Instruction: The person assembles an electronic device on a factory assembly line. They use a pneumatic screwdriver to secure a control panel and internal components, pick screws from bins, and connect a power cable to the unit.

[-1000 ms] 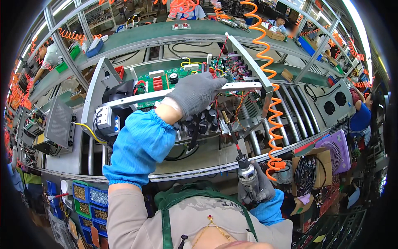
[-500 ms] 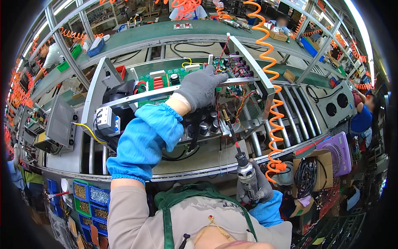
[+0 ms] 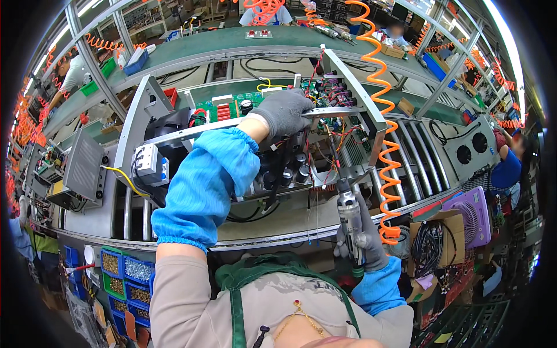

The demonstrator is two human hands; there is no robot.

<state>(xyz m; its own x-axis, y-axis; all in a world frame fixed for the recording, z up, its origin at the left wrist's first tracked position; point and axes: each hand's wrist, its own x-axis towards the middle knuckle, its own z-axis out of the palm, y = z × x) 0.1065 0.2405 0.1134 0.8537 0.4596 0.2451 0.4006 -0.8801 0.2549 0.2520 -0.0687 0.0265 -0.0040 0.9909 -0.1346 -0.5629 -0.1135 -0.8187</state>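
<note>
- One grey, open-framed metal chassis [image 3: 132, 122], packed with electronics, stands in front of the person, its near side facing the body.
- Inside the chassis, a green circuit board [image 3: 201, 105] with red and white parts lies toward the far side; black cylindrical capacitors [image 3: 287, 177] sit at the near side, and thin twisted red-and-white wires [image 3: 308, 152] hang just right of them.
- Over the chassis runs a flat silver metal bar [image 3: 342, 109]. The left hand [image 3: 284, 112], in a grey glove, rests across it right of centre, fingers bent down; whether they pinch anything cannot be told.
- At the chassis's near right, the right hand [image 3: 374, 249], gloved alike, has its fingers closed around a silver-and-black power driver [image 3: 351, 217], whose shaft points into the frame; its tip is lost among wires.
- Just right of the chassis hangs an orange coiled hose [image 3: 387, 124], with steel conveyor rollers [image 3: 409, 152] beyond.
- A shaft this close to loose wires could snag one; a tilted driver could slip and scrape the parts, or strike the left fingers if raised toward the bar.
- Compared with half a second ago, the driver is nearer the chassis and steeper, and the left fingers are more curled.
</note>
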